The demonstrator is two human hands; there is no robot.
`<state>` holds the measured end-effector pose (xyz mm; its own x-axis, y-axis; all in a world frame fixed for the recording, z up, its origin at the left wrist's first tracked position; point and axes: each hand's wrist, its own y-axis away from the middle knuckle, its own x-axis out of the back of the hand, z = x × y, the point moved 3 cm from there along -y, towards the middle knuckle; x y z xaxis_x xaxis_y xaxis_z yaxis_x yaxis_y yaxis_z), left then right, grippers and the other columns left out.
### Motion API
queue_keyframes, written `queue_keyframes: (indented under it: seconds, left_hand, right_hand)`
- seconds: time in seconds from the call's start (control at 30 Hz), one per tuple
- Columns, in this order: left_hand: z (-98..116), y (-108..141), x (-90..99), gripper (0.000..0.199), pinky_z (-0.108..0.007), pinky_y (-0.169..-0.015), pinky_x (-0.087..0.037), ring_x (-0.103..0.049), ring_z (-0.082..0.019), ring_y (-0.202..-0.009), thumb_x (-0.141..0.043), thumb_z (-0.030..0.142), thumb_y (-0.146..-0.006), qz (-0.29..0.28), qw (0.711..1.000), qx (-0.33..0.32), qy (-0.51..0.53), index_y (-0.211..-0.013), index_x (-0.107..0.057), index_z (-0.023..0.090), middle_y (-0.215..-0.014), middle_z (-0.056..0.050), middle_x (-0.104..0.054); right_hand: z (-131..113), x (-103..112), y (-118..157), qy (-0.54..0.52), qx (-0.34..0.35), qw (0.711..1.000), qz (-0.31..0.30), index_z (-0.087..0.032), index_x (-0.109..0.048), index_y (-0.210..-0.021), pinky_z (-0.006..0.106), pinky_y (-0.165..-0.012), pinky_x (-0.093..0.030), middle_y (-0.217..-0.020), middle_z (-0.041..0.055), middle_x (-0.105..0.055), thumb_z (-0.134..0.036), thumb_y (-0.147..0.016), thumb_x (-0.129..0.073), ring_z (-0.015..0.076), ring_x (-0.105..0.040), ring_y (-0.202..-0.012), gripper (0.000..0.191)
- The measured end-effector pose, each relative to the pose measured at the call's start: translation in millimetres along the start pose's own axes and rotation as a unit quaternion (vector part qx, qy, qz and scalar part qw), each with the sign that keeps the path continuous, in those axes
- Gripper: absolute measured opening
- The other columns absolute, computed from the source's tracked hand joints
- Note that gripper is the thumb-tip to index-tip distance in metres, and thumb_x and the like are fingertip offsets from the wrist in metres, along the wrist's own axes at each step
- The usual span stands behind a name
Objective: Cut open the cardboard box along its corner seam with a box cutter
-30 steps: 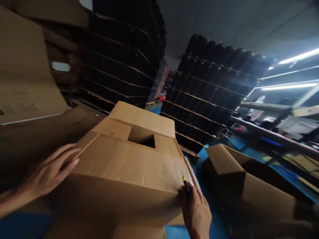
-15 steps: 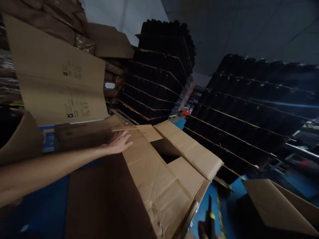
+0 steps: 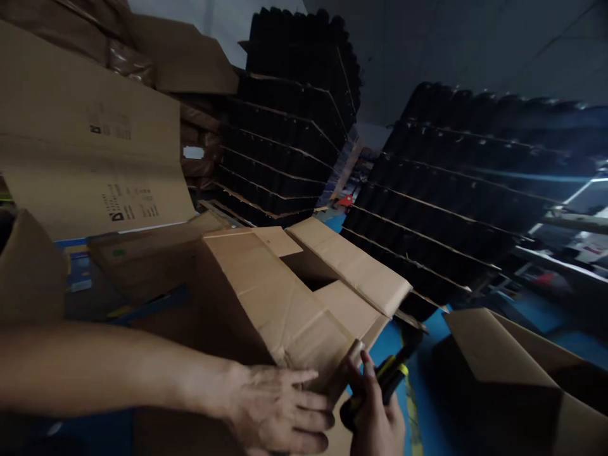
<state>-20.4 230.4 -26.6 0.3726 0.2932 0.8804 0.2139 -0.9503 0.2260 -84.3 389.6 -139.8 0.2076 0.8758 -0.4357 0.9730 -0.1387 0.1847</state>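
A brown cardboard box [image 3: 266,297] lies tipped in front of me with its flaps partly folded and a dark gap between them. My left hand [image 3: 280,411] rests flat, fingers spread, on the box's near corner. My right hand [image 3: 375,418] sits just right of that corner and grips a black and yellow tool [image 3: 387,380], which looks like a utility knife, pointing up and away.
A flattened printed carton [image 3: 95,152] leans at the left. Tall stacks of black items layered with cardboard [image 3: 289,120] [image 3: 456,196] stand behind. Another open carton [image 3: 513,367] sits at the right on the blue floor [image 3: 394,342].
My left hand has come back from the box's far edge to its near corner. My right hand with the tool has risen into view beside that corner.
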Motion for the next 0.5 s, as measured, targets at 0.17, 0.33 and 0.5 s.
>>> queue_keyframes:
  seconds: [0.17,0.33,0.5]
  left_hand:
    - [-15.6,-30.7,8.8,0.077,-0.053,-0.110,-0.044,-0.049,-0.028,-0.131,-0.076,0.060,-0.082,-0.052,0.993,-0.043,0.094,-0.139,-0.058,0.011,-0.126,-0.011,-0.067]
    - [-50.8,-43.5,9.8,0.094,-0.059,-0.122,-0.030,-0.036,-0.033,-0.149,-0.092,0.048,-0.068,-0.137,0.980,-0.031,0.140,-0.147,-0.052,0.017,-0.152,-0.015,-0.049]
    - [-72.6,-58.3,3.9,0.099,-0.058,-0.123,-0.031,-0.033,-0.036,-0.150,-0.094,0.047,-0.062,-0.169,0.972,-0.009,0.165,-0.144,-0.055,0.008,-0.153,-0.017,-0.048]
  right_hand:
    - [-23.0,6.0,3.1,-0.171,-0.078,0.982,-0.001,-0.014,-0.063,-0.128,0.024,-0.081,-0.061,-0.134,0.0128,-0.062,-0.065,-0.057,-0.085,0.0261,-0.065,-0.122,0.091]
    - [-0.7,28.3,19.6,-0.030,-0.063,0.998,-0.002,-0.015,-0.066,-0.122,0.016,-0.059,-0.051,-0.120,0.0108,-0.067,-0.074,-0.065,-0.076,0.0178,-0.069,-0.098,0.083]
    - [20.5,23.4,28.5,-0.004,-0.063,0.998,-0.021,-0.014,-0.064,-0.124,0.015,-0.053,-0.042,-0.087,0.0041,-0.062,-0.079,-0.068,-0.068,0.0071,-0.056,-0.067,0.086]
